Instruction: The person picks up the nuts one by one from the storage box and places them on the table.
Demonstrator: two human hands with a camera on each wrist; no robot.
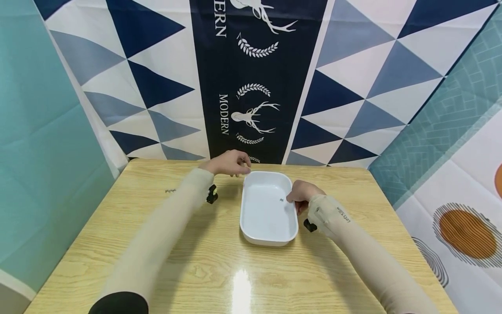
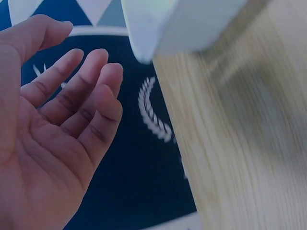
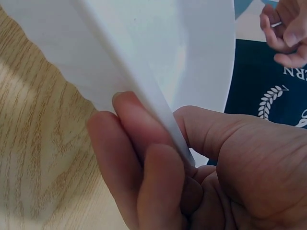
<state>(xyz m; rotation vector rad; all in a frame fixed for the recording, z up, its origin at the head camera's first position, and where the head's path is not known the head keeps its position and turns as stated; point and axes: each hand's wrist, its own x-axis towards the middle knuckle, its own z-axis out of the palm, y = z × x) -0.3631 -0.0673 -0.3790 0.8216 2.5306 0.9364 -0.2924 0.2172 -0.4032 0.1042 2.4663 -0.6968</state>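
Note:
A white rectangular tray (image 1: 269, 226) with rounded corners sits toward the back of the wooden table. My right hand (image 1: 305, 194) grips its right rim; in the right wrist view the thumb lies inside the tray wall (image 3: 144, 81) and the curled fingers (image 3: 160, 175) are outside it. A small silvery piece (image 1: 281, 199) lies on the tray floor near that thumb. By the far left corner of the tray is my left hand (image 1: 229, 163). In the left wrist view its fingers (image 2: 72, 100) are loosely bent, with nothing in them, beside the tray's edge (image 2: 192, 24).
A few tiny silvery pieces (image 1: 170, 190) lie on the left part of the wooden table (image 1: 211, 270). Patterned cloth (image 1: 251, 65) hangs right behind the table's back edge. Sheets stand along the left and right sides. Black wrist cameras (image 1: 211, 194) are strapped on both sleeves.

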